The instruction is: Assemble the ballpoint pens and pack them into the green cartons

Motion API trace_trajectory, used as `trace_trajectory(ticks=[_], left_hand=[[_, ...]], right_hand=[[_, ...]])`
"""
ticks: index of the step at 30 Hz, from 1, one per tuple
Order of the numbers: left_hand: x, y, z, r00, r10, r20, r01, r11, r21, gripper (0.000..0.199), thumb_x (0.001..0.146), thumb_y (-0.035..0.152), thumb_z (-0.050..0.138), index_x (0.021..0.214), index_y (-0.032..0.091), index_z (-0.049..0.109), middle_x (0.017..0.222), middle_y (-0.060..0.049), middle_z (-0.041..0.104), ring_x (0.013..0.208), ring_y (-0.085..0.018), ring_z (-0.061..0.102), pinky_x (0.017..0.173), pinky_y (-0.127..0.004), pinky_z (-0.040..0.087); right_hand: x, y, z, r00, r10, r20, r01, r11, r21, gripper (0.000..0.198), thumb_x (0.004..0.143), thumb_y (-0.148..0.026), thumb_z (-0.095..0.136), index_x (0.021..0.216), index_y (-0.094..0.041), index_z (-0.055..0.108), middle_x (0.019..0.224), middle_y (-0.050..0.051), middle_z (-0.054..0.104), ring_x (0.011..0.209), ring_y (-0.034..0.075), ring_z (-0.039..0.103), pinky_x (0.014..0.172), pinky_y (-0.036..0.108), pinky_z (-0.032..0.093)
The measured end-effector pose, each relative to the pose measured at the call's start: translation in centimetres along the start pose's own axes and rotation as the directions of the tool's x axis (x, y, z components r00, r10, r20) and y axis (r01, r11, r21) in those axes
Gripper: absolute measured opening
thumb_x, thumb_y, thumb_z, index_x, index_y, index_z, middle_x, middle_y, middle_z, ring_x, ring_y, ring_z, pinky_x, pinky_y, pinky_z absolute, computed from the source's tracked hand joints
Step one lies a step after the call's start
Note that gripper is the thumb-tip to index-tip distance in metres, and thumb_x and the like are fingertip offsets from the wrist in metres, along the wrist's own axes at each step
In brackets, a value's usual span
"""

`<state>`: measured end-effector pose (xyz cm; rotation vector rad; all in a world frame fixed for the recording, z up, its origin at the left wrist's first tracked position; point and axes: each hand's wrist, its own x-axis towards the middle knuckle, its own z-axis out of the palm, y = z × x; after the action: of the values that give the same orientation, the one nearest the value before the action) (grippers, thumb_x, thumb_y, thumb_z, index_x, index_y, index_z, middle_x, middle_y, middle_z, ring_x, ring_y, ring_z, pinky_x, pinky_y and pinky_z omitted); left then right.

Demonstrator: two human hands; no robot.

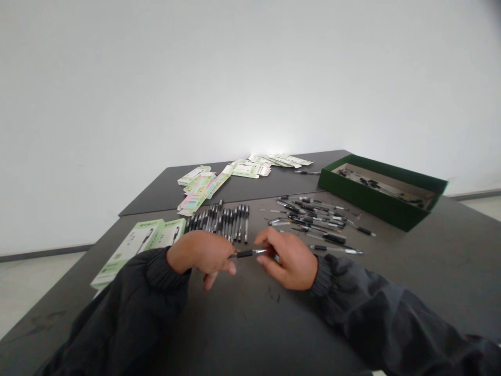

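Note:
A gel pen (246,254) with a black grip lies level between my two hands, low over the dark table. My left hand (203,253) is closed on its left end, thumb and fingers around the barrel. The fingers of my right hand (287,258) pinch the tip end; whether a cap sits inside them is hidden. Just beyond my left hand, a row of capped pens (230,222) lies side by side. Past my right hand spreads a loose pile of pens and pen parts (313,214), some pointing different ways.
Green-and-white pen boxes (131,245) lie at the left, partly behind my left sleeve. Flattened cartons (203,190) are scattered along the back. A green open box (371,201) holding more pen parts stands at the right. A white wall rises behind the table (242,329).

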<state>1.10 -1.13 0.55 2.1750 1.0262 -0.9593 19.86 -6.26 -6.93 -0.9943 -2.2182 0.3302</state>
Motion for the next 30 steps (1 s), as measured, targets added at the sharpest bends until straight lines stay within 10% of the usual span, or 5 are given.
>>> trace_trajectory(ticks=[8,30], left_hand=[[0.1,0.0,0.2,1.000,0.029,-0.005,-0.029,1.000,-0.009,0.037,0.087,0.025,0.040,0.065,0.013,0.067,0.066,-0.010,0.072,0.063,-0.017,0.064,0.054,-0.019,0.041],[0.0,0.4,0.0,1.000,-0.016,0.009,0.016,1.000,0.008,0.032,0.088,0.024,0.041,0.089,0.008,0.068,0.071,-0.012,0.071,0.070,-0.018,0.066,0.057,-0.019,0.043]], right_hand=[[0.0,-0.1,0.1,0.999,-0.047,0.011,0.047,0.999,-0.011,0.018,0.079,-0.016,0.048,0.096,-0.019,0.049,0.078,0.001,0.058,0.071,0.014,0.052,0.064,0.025,0.033],[0.2,0.1,0.0,0.997,-0.075,0.030,0.075,0.997,-0.001,0.013,0.088,-0.029,0.044,0.084,-0.018,0.050,0.073,0.002,0.055,0.068,0.013,0.049,0.062,0.024,0.031]])
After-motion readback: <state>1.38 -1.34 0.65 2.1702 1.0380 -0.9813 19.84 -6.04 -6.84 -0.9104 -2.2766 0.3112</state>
